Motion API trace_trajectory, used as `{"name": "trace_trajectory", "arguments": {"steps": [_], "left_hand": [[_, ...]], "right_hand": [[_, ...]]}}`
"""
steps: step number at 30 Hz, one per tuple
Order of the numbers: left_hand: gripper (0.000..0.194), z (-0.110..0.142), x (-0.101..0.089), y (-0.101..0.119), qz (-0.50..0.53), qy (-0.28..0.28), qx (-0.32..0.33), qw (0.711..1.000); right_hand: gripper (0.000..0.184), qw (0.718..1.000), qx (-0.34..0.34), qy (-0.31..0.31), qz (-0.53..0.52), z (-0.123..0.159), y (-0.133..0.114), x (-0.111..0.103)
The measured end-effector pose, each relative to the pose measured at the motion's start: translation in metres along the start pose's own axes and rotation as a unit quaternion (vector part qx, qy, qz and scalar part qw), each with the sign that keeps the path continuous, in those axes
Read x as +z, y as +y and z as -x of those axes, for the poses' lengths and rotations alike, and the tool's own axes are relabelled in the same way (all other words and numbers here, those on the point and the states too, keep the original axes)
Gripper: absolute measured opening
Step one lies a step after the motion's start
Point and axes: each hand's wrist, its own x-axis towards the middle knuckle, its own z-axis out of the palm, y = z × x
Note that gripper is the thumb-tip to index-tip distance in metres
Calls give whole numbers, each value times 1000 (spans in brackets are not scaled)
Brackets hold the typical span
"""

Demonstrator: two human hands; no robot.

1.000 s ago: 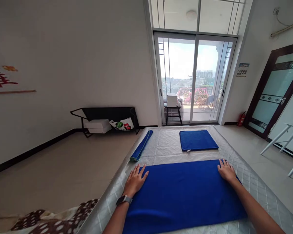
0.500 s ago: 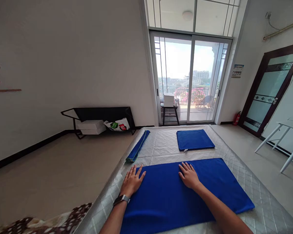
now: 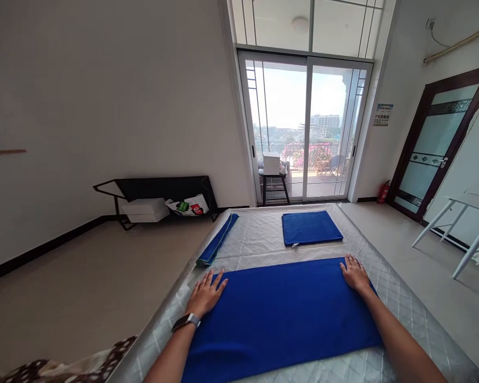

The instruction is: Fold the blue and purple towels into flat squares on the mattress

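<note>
Left hand [image 3: 203, 296] and right hand [image 3: 355, 274] are lying flat, fingers extended, at the blue cloth's [image 3: 283, 314] ten- and two-o'clock corners; bare bed [image 3: 257, 242] is showing beyond twelve. White boxes [image 3: 146, 210] are standing at ten, contents hidden.

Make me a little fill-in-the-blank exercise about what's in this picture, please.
1. The left hand and right hand lie palm down on a large cloth coloured ____.
2. The watch is on the ____ wrist.
3. The hand nearer the folded cloth is the ____ one.
4. The fire extinguisher is coloured ____.

Missing words: blue; left; right; red.
</note>
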Motion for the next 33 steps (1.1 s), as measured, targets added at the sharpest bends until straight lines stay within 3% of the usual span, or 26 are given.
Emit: {"name": "trace_trajectory", "arguments": {"steps": [5, 9, 12, 15, 18, 21, 23, 25, 27, 33], "left_hand": [[59, 1, -15, 2, 35, -27, -3, 999], [59, 7, -17, 4, 42, 4, 9, 999], [59, 11, -17, 10, 35, 18, -5, 999], [59, 12, -17, 14, 36, 20, -15, 999], [59, 12, -17, 15, 34, 24, -14, 999], [60, 11, -17, 14, 33, 25, -8, 999], [60, 11, -17, 14, 31, 20, -8, 999], [61, 11, -18, 13, 27, 11, -12, 1000], [61, 11, -18, 13, 25, 5, -16, 1000], [60, 10, -15, 13, 28, 10, -19, 999]], "right_hand": [[63, 1000, 17, -23, 12, 0, -4, -3], [62, 999, 21, -38, 17, -4, -4, -13], [60, 999, 29, -33, 20, -7, -21, -20], [59, 1000, -13, -4, 9, 3, -76, -21], [58, 985, -161, 28, -57, 30, -161, -10], [60, 949, -297, -18, -102, 61, -231, 7], [63, 938, -325, -48, -111, 72, -250, 17], [64, 940, -318, -60, -109, 71, -243, 22], [65, 951, -289, -58, -98, 61, -215, 21], [65, 994, -102, -30, -22, 18, -62, 2]]}}
